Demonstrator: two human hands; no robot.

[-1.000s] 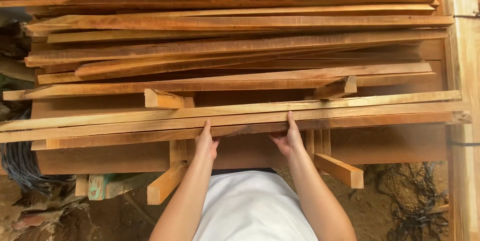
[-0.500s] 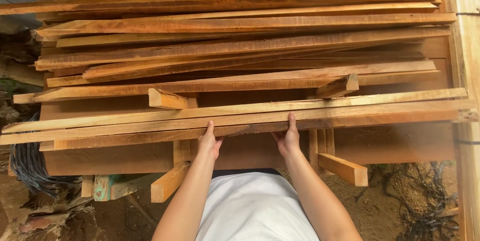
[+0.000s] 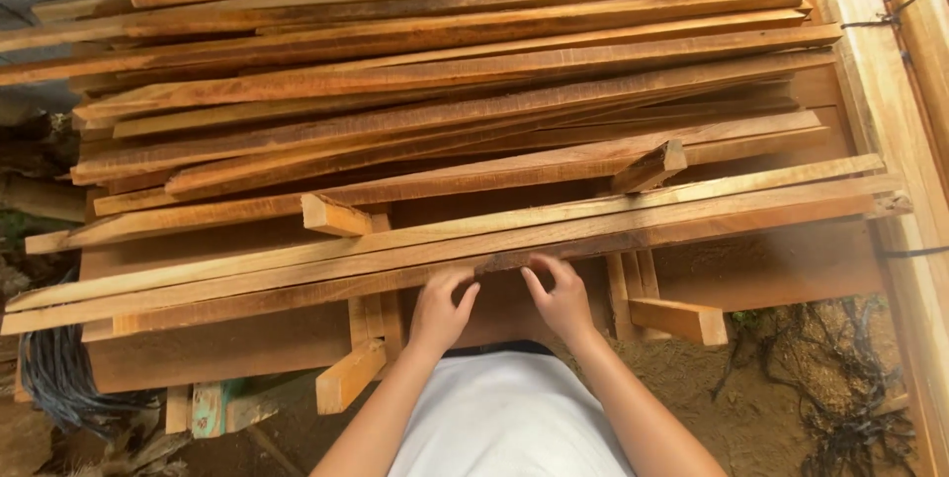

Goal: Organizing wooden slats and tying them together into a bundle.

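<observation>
Slats stacked across a counter
Both hands (image 3: 440, 311) (image 3: 561, 299) touch the nearest slat (image 3: 474, 264); a short block (image 3: 334, 215) lies behind, coiled cable (image 3: 59, 388) far left.

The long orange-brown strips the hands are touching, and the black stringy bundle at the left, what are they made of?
The long orange-brown strips look like rough-sawn bare wood: grain lines, saw marks, no paint or shine. The left hand and right hand touch their near edge. The black stringy bundle looks like rubbery cord or wire; too unclear to say.
</observation>
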